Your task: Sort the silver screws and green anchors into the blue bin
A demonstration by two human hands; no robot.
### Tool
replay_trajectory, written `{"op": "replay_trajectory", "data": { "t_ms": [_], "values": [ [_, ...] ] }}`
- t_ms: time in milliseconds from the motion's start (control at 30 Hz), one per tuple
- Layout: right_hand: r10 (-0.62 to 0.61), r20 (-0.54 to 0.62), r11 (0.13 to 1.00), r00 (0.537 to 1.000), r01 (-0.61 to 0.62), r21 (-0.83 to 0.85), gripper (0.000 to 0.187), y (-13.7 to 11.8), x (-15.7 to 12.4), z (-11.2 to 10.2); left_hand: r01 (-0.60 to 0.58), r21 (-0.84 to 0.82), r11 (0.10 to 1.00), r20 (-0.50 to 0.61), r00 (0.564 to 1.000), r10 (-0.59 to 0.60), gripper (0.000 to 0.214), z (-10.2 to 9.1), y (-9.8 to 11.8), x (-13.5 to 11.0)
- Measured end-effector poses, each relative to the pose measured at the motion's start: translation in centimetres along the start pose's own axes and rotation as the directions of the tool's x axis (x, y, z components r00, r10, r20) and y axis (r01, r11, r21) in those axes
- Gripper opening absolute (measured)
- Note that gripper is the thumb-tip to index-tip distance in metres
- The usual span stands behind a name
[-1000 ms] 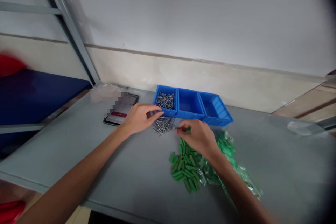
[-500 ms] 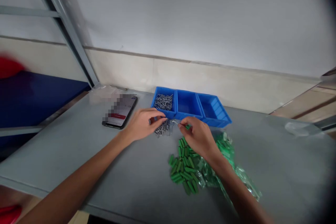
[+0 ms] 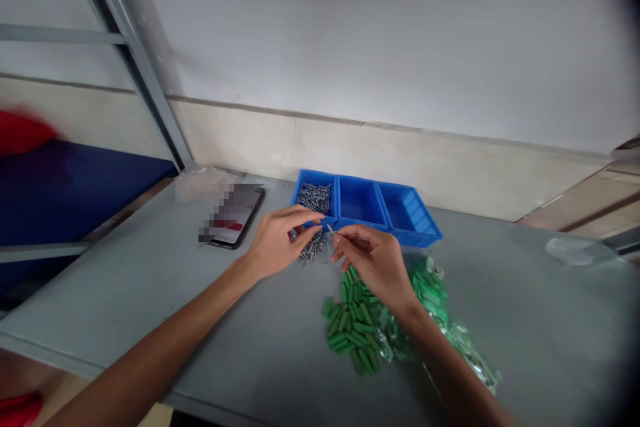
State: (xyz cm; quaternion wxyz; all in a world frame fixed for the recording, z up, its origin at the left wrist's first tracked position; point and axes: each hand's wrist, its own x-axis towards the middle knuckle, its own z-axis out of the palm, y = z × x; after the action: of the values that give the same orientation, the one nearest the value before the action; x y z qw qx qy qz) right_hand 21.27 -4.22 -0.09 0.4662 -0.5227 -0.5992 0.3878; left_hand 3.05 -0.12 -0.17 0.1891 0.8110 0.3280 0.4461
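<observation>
- Steel screw (image 3: 329,229) pinched narrowly between thumb and fingertip of the right hand (image 3: 373,263), above the worktop (image 3: 225,340).
- Loose screw pile (image 3: 314,250) just below the left hand (image 3: 277,243), whose fingers curve close together; whether they hold anything, cannot tell.
- Blue three-part bin (image 3: 360,210) behind both hands, more screws (image 3: 314,197) in its left compartment.
- Green plastic plugs (image 3: 350,327) heaped beside a green plastic bag (image 3: 430,287).
- Phone (image 3: 235,217) left of the bin.

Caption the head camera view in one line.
Bare right hand pinches a thin silver screw above a loose pile, beside a blue plastic three-compartment bin.
</observation>
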Motion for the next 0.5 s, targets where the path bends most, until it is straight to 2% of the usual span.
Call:
{"op": "replay_trajectory", "data": {
  "t_ms": [133,333,500],
  "values": [
    [0.012,0.023,0.999,1.0,-0.013,0.044,0.01,-0.2,-0.1,0.0,-0.007,-0.055,0.998,0.037,0.999,0.009,0.019,0.4,0.2,-0.2],
    [0.033,0.057,0.984,0.998,-0.043,0.174,0.01,-0.8,-0.1,-0.2,-0.004,-0.054,0.999,0.019,1.0,0.005,0.012,0.1,0.7,-0.1],
    [0.033,-0.024,0.973,0.999,-0.026,0.23,0.01,-1.1,0.2,-0.6,-0.029,-0.018,0.999,0.051,0.998,0.03,0.013,0.1,0.7,-0.2]
  ]
}}
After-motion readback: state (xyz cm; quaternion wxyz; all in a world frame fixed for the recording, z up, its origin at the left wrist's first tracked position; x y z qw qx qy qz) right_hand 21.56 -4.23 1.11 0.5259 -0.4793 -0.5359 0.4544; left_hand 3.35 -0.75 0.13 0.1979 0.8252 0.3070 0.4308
